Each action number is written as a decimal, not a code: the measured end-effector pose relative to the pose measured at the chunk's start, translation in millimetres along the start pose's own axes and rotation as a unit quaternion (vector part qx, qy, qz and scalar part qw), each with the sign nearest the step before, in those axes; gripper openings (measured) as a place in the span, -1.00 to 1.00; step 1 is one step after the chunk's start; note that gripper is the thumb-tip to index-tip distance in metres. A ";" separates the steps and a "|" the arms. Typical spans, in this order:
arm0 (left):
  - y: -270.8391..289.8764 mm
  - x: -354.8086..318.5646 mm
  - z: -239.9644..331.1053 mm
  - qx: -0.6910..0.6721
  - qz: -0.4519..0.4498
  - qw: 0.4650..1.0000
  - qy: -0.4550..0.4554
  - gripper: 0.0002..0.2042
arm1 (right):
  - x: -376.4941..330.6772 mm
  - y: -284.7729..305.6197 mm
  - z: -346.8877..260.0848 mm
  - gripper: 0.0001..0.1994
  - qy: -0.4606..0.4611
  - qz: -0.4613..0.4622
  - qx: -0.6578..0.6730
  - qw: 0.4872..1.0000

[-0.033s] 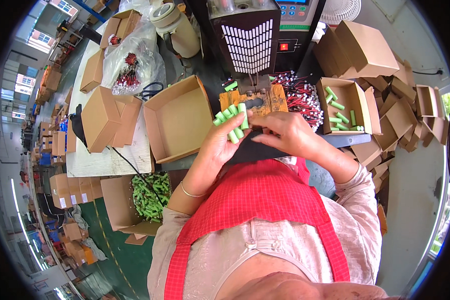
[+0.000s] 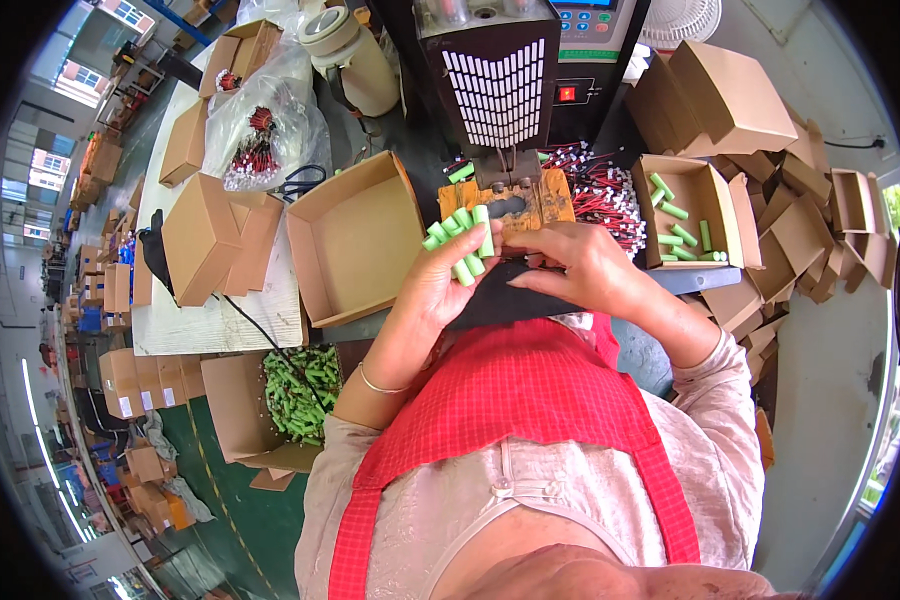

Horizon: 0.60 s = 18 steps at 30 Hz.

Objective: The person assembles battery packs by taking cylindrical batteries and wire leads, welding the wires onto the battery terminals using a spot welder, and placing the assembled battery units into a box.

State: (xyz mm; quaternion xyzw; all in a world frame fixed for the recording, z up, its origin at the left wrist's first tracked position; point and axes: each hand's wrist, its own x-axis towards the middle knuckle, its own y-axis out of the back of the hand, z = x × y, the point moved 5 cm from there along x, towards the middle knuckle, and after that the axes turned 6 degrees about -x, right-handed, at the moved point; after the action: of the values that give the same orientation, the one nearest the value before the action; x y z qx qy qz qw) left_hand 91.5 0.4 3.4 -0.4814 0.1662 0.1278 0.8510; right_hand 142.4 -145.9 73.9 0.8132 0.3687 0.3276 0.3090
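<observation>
Several green cylindrical battery cells (image 2: 464, 240) are bunched in my left hand (image 2: 435, 280), with its thumb lying along them. One cell stands upright at the bunch's right side. Close to that cell, my right hand (image 2: 570, 258) has its fingers bent and closed at the front of an orange-brown fixture block (image 2: 552, 195). Whatever its fingertips grip is hidden or too small to name. Above the block stands a black bench machine (image 2: 495, 90) with a white-slotted front panel. Red and white wire leads with connectors (image 2: 610, 205) lie heaped to the block's right.
An open cardboard box (image 2: 355, 245) is left of my hands. At the right, another box (image 2: 732, 215) holds loose green cells. Wired green packs (image 2: 300, 390) fill a box low at the left. Scissors (image 2: 305, 180) and a thermos (image 2: 360, 70) are behind; flattened cartons (image 2: 800, 220) pile up at right.
My left hand and its bunch of cells have shifted very slightly to the left. My right hand has barely moved.
</observation>
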 end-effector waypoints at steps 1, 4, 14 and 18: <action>0.3 1.1 3.0 -0.001 -0.001 1.000 0.001 -0.72 | -2.9 2.2 3.3 -0.80 -0.015 0.009 0.005 1.000; -2.2 3.7 7.3 -0.007 -0.014 1.000 0.003 -0.69 | -11.5 4.1 13.8 -0.86 0.058 0.056 -0.023 0.996; -1.1 17.3 19.8 0.285 -0.055 0.943 -0.161 -0.75 | -19.1 -7.9 12.9 -0.84 0.180 0.149 -0.046 0.971; -13.3 21.2 21.6 0.498 -0.051 0.800 -0.329 -0.74 | -11.1 -19.2 27.4 -0.86 0.061 0.222 -0.053 0.972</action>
State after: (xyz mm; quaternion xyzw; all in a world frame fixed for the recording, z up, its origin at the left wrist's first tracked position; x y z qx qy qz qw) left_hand 119.3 13.5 15.5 0.0724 -0.1078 0.1348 0.9823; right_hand 150.0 -151.7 40.0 0.8356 0.1796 0.4558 0.2484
